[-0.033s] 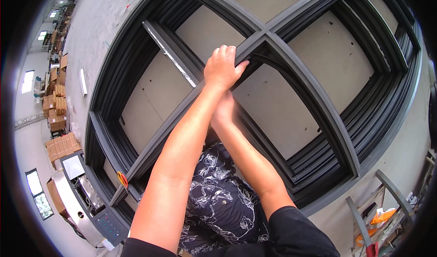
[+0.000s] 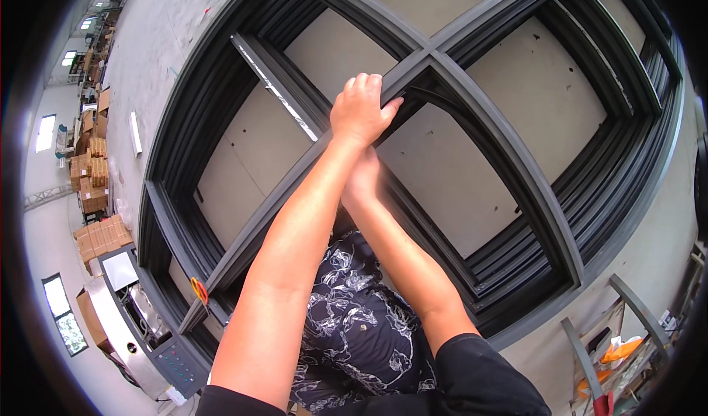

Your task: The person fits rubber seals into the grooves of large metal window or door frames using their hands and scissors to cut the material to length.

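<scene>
My left hand (image 2: 361,112) is wrapped over a dark grey bar (image 2: 409,69) of a large metal frame, a little short of where that bar crosses another. Its fingers curl over the far side and the thumb points right. Just below it, my right hand (image 2: 363,176) is held close under the left wrist; its fingers are hidden behind the left arm. Several similar dark frames (image 2: 509,250) lie stacked beneath the top one. A shorter bar with a white strip (image 2: 274,88) meets the gripped bar to the left of my hands.
Orange loop handles (image 2: 198,290), perhaps of scissors, stick up at the frame's lower left. Beside them stands a grey machine with a button panel (image 2: 177,368). Cardboard boxes (image 2: 102,237) are piled at the left. A rack with orange items (image 2: 619,349) stands at lower right.
</scene>
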{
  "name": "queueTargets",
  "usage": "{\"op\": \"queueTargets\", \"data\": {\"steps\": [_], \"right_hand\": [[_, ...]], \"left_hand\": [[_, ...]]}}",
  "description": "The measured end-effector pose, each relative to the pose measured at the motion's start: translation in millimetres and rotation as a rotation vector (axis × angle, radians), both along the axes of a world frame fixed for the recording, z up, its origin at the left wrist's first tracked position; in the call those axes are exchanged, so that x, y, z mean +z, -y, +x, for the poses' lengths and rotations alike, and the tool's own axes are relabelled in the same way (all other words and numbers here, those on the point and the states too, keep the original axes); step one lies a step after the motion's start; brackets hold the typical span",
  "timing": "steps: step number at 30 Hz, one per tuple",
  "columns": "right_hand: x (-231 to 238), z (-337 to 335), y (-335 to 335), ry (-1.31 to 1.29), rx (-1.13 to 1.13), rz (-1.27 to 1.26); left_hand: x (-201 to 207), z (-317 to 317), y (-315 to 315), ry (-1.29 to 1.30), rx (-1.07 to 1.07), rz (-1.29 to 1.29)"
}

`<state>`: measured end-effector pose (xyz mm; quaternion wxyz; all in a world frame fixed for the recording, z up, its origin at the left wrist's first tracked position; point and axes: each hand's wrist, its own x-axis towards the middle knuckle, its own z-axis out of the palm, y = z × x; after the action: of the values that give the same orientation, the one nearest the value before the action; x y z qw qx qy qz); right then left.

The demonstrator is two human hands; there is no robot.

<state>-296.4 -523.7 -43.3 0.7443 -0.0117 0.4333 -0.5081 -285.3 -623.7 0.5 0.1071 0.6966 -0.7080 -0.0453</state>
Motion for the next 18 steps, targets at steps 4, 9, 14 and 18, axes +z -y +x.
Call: {"op": "queueTargets", "data": {"steps": [4, 9, 14, 18], "right_hand": [[-6.8, 1.5, -2.0, 0.281, -0.15, 0.03], [-10.8, -2.3, 2.5, 0.08, -0.035, -0.01], [12.5, -21.2, 25.8, 0.064, -0.036, 0.151], [14.5, -38.7, 35.2, 0.057, 0.005, 0.18]], "left_hand": [[2.5, -8.2, 2.1, 0.079, 0.036, 0.013], [-3.7, -4.5, 2.9, 0.082, 0.047, 0.002], [-0.8, 6.4, -1.8, 0.033, -0.076, -0.002], [0.3, 4.0, -3.6, 0.05, -0.017, -0.029]]}}
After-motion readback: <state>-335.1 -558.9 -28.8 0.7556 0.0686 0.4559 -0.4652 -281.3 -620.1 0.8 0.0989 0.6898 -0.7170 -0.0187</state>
